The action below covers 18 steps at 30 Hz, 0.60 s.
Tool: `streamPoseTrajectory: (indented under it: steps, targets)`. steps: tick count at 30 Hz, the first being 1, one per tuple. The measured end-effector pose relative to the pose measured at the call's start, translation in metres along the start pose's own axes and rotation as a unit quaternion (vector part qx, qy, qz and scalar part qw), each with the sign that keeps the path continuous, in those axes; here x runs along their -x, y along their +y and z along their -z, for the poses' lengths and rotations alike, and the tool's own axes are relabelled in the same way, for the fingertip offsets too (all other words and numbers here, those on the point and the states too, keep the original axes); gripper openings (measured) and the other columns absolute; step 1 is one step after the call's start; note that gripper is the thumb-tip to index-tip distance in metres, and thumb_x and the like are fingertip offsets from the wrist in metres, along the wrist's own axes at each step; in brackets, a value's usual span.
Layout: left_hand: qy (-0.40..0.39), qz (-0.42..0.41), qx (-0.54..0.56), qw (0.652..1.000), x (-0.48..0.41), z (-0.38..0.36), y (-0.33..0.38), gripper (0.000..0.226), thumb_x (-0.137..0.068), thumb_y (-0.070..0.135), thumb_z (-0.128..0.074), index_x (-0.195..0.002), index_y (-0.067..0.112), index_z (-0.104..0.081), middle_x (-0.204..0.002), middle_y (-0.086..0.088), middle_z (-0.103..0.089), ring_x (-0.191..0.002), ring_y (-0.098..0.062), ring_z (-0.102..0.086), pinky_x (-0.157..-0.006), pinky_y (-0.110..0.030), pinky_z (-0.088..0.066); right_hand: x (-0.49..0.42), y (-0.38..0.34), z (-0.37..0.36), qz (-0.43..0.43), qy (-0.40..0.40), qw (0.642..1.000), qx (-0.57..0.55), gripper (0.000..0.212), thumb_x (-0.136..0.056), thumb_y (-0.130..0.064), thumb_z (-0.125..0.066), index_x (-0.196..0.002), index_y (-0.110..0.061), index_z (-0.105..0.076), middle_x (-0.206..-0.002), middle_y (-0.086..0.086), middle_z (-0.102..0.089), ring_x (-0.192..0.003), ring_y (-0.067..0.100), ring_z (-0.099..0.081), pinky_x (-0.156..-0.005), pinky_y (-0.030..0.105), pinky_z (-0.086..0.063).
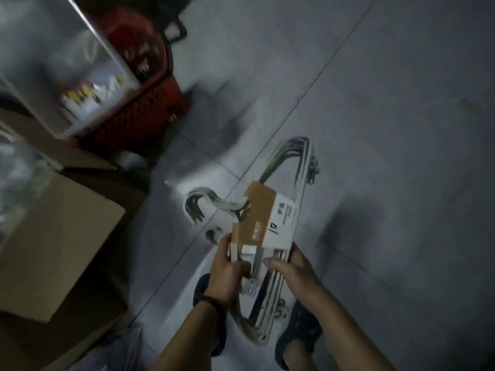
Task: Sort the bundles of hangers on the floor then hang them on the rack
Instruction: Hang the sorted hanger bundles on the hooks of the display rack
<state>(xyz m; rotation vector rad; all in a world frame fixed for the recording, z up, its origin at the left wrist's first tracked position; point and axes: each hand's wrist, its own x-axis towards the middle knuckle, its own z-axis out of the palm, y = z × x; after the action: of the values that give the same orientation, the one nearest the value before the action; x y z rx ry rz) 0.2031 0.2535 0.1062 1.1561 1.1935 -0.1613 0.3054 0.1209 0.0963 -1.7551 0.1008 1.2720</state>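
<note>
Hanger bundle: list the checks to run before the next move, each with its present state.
1. Left hand grips the bundle: ok.
2. Right hand grips it too: ok.
3. Sleeve wraps the hangers: ok.
4. Hooks bunched together, pointing one way: ok.
5. Rack in view: not ok, out of frame.
6. Box apart from the bundle: ok.
</note>
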Motion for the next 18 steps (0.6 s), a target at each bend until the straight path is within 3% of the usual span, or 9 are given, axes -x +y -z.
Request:
streamPoseTrajectory:
  steps: [2, 5, 6, 8, 10, 11, 13, 15, 18]
  targets:
    - [-0.011, -0.054, -0.061, 0.997, 0.043, -0.002, 0.052, 0.072, -0.061, 0.007, -0.064, -0.124, 0.040, -0.057, -0.103, 0.003, -0.075, -0.082, -0.016, -0.072, -0.066, -0.042, -0.063, 0.055, -0.052, 0.028, 0.090, 0.118, 0.984, 0.101, 0.069, -0.076, -0.047, -0.080, -0.137, -0.032, -0.050, -0.124, -0.010, -0.059, -0.109, 0.009, -0.061, -0.089, 0.029, -0.054]
    - [-0.051, -0.109, -0.171, 0.978, 0.121, -0.003, 0.136, 0.078, -0.062, 0.016, -0.071, -0.129, 0.050, -0.050, -0.106, 0.009, -0.072, -0.088, -0.016, -0.070, -0.075, -0.054, -0.062, 0.156, -0.156, 0.075, 0.277, 0.327, 0.872, 0.237, 0.063, -0.084, -0.038, -0.075, -0.137, -0.019, -0.046, -0.128, 0.003, -0.047, -0.115, 0.018, -0.052, -0.089, 0.032, -0.051]
    - [-0.067, -0.125, -0.196, 0.970, 0.141, -0.002, 0.158, 0.081, -0.061, 0.026, -0.075, -0.132, 0.053, -0.046, -0.112, 0.013, -0.071, -0.096, -0.013, -0.069, -0.082, -0.052, -0.062, 0.180, -0.190, 0.088, 0.306, 0.329, 0.846, 0.288, 0.066, -0.083, -0.041, -0.076, -0.137, -0.020, -0.045, -0.133, 0.003, -0.045, -0.122, 0.020, -0.047, -0.097, 0.037, -0.049]
    - [-0.090, -0.178, -0.253, 0.947, 0.181, -0.001, 0.198, 0.087, -0.061, 0.052, -0.079, -0.138, 0.057, -0.038, -0.125, 0.018, -0.066, -0.111, -0.010, -0.065, -0.096, -0.047, -0.056, 0.221, -0.254, 0.114, 0.299, 0.243, 0.820, 0.424, 0.082, -0.077, -0.054, -0.077, -0.145, -0.028, -0.039, -0.145, 0.000, -0.033, -0.138, 0.022, -0.029, -0.114, 0.045, -0.035]
    - [-0.092, -0.243, -0.313, 0.913, 0.222, -0.002, 0.235, 0.084, -0.067, 0.063, -0.077, -0.138, 0.061, -0.034, -0.126, 0.019, -0.065, -0.112, -0.009, -0.065, -0.097, -0.042, -0.055, 0.269, -0.310, 0.134, 0.261, 0.133, 0.793, 0.534, 0.099, -0.071, -0.063, -0.078, -0.153, -0.035, -0.030, -0.156, -0.004, -0.022, -0.150, 0.020, -0.009, -0.124, 0.050, -0.017]
    - [-0.097, -0.277, -0.342, 0.893, 0.246, -0.003, 0.252, 0.082, -0.070, 0.063, -0.077, -0.140, 0.060, -0.034, -0.124, 0.020, -0.066, -0.111, -0.009, -0.066, -0.096, -0.041, -0.056, 0.294, -0.333, 0.139, 0.248, 0.088, 0.783, 0.563, 0.104, -0.068, -0.065, -0.079, -0.155, -0.035, -0.029, -0.158, -0.005, -0.023, -0.152, 0.020, -0.008, -0.124, 0.049, -0.013]
    - [-0.102, -0.353, -0.395, 0.842, 0.286, -0.007, 0.291, 0.082, -0.072, 0.063, -0.074, -0.142, 0.057, -0.032, -0.123, 0.023, -0.066, -0.112, -0.008, -0.067, -0.097, -0.038, -0.055, 0.337, -0.368, 0.151, 0.219, 0.055, 0.779, 0.585, 0.106, -0.062, -0.067, -0.084, -0.151, -0.035, -0.037, -0.151, -0.005, -0.037, -0.146, 0.026, -0.028, -0.120, 0.045, -0.025]
    - [-0.130, -0.392, -0.425, 0.805, 0.317, -0.010, 0.328, 0.085, -0.066, 0.063, -0.069, -0.142, 0.056, -0.031, -0.123, 0.024, -0.065, -0.114, -0.007, -0.066, -0.098, -0.034, -0.054, 0.382, -0.391, 0.157, 0.171, 0.044, 0.810, 0.560, 0.109, -0.053, -0.065, -0.091, -0.148, -0.040, -0.043, -0.146, -0.010, -0.051, -0.137, 0.021, -0.045, -0.115, 0.041, -0.040]
    - [-0.175, -0.445, -0.466, 0.744, 0.347, -0.014, 0.370, 0.088, -0.065, 0.047, -0.073, -0.142, 0.057, -0.032, -0.124, 0.016, -0.069, -0.115, -0.013, -0.068, -0.097, -0.041, -0.055, 0.442, -0.398, 0.165, 0.145, 0.063, 0.836, 0.526, 0.116, -0.044, -0.060, -0.096, -0.146, -0.047, -0.042, -0.145, -0.015, -0.057, -0.130, 0.017, -0.057, -0.110, 0.040, -0.049]
